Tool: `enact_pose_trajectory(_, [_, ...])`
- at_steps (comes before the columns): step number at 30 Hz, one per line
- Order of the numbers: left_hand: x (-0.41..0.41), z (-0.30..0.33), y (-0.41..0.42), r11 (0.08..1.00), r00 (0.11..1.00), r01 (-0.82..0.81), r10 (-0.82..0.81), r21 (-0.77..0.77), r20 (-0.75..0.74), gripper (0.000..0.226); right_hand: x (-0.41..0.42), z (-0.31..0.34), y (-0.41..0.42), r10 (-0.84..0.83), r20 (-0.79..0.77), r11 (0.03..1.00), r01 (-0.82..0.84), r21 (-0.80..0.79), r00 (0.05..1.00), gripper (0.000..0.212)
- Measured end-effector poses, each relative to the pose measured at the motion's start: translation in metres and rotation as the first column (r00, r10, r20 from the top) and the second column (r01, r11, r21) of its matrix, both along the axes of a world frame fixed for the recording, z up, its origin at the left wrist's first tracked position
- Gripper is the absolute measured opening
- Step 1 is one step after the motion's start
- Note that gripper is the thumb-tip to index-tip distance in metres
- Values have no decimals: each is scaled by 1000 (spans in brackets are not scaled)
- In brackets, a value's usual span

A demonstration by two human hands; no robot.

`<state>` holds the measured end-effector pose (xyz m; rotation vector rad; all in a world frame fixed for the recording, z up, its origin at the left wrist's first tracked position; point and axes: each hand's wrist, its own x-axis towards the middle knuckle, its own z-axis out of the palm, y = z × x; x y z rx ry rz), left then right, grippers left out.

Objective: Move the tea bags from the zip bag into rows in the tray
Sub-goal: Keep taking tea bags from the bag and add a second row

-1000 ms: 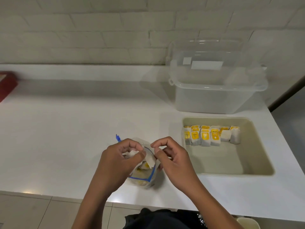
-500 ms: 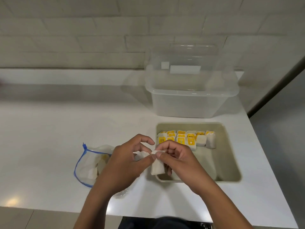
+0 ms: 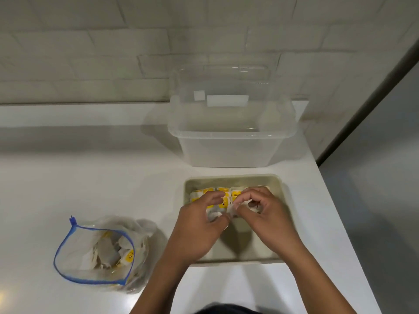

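Observation:
The beige tray (image 3: 233, 178) sits at the right of the white counter with a row of yellow-labelled tea bags (image 3: 223, 191) along its far side, partly hidden by my hands. Both hands are over the tray. My left hand (image 3: 199, 227) pinches a white tea bag (image 3: 214, 213) and my right hand (image 3: 263, 214) pinches another white tea bag (image 3: 233, 210) right beside it. The clear zip bag (image 3: 95, 252) with a blue zipper lies open at the left, several tea bags still inside.
A clear plastic storage box (image 3: 231, 134) stands just behind the tray against the tiled wall. The counter's right edge runs close past the tray, its front edge just below my forearms.
Both hands moved from the zip bag rightward with the tea bags and now hover inside the tray near the row. The zip bag stays behind at the left.

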<state>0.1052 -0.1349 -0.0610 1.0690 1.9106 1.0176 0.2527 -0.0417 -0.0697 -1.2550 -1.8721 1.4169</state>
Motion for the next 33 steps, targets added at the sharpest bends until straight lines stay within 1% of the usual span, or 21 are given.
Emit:
enact_pose_trajectory(1, [-1,-4,3,1000,998,13,-13,0,-54,41,0,-2,4,4,28,998,-6,66,1000,18])
enact_pose_trajectory(2, [-1,-8,5,1000,994,25,-25,-6,-102,40,-1,-3,7,8,35,996,-11,85,999,19])
enact_pose_trajectory(3, [-1,-10,7,999,988,36,-37,-13,-147,38,0,-5,9,17,34,997,-19,75,999,19])
enact_pose_trajectory(5, [-1,-12,12,998,975,64,-69,-29,-213,33,2,-6,13,44,19,999,-44,8,999,16])
enact_pose_trajectory(7, [1,-15,19,994,971,93,-103,-59,-217,25,4,-7,16,75,-8,995,-75,-65,997,12])
enact_pose_trajectory(8, [2,-17,23,991,967,102,-118,-82,-225,17,4,-8,16,80,-14,993,-81,-81,997,12])
enact_pose_trajectory(9, [3,-20,28,988,962,109,-132,-107,-239,10,5,-9,17,73,-8,994,-74,-83,997,12])
enact_pose_trajectory(10, [4,-22,32,985,959,115,-145,-131,-243,8,5,-11,18,56,7,996,-55,-72,998,12])
enact_pose_trajectory(13, [9,-29,44,970,956,161,-199,-184,-214,14,8,-18,20,1,92,1000,-1,0,996,14])
enact_pose_trajectory(15, [11,-32,52,954,945,194,-244,-228,-218,14,12,-23,23,-14,175,997,1,71,985,15])
enact_pose_trajectory(19, [14,-39,67,928,931,216,-289,-303,-223,7,13,-33,31,12,407,959,-126,254,913,15])
enact_pose_trajectory(21, [15,-40,71,910,926,241,-320,-337,-202,10,12,-35,36,2,490,949,-156,273,872,12])
enact_pose_trajectory(23, [15,-41,70,896,923,260,-340,-360,-182,14,12,-35,39,-2,548,948,-173,268,837,14])
enact_pose_trajectory(25, [14,-41,67,904,921,255,-335,-343,-200,15,13,-34,40,54,595,957,-211,198,802,20])
enact_pose_trajectory(27, [12,-39,62,927,927,240,-307,-288,-214,13,14,-32,41,134,630,963,-250,100,765,25])
enact_pose_trajectory(30, [6,-32,49,959,966,209,-233,-192,-112,11,15,-31,47,200,653,958,-285,26,731,27])
enact_pose_trajectory(33, [-4,-25,33,978,984,167,-174,-123,-48,12,8,-32,54,207,684,948,-317,38,700,28])
